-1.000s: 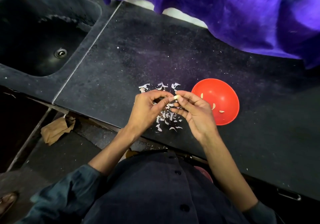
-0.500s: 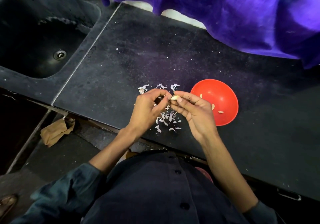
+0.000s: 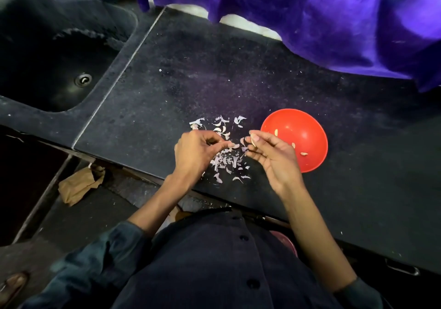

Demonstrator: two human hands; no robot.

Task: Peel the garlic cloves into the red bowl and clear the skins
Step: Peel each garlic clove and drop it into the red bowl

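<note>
On the black counter (image 3: pixel 238 82), two hands work over a scatter of garlic skins (image 3: pixel 226 160).

The left hand (image 3: pixel 195 151) pinches one strip of skin (image 3: pixel 235 146); the right hand (image 3: pixel 272 158) pinches one garlic clove (image 3: pixel 252 141) beside the one red bowl (image 3: pixel 310 127), which holds three peeled cloves (image 3: pixel 304 153).

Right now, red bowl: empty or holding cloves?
Holding cloves. The red bowl sits upright on the counter with a few pale peeled cloves lying inside; most of its floor is bare.
</note>
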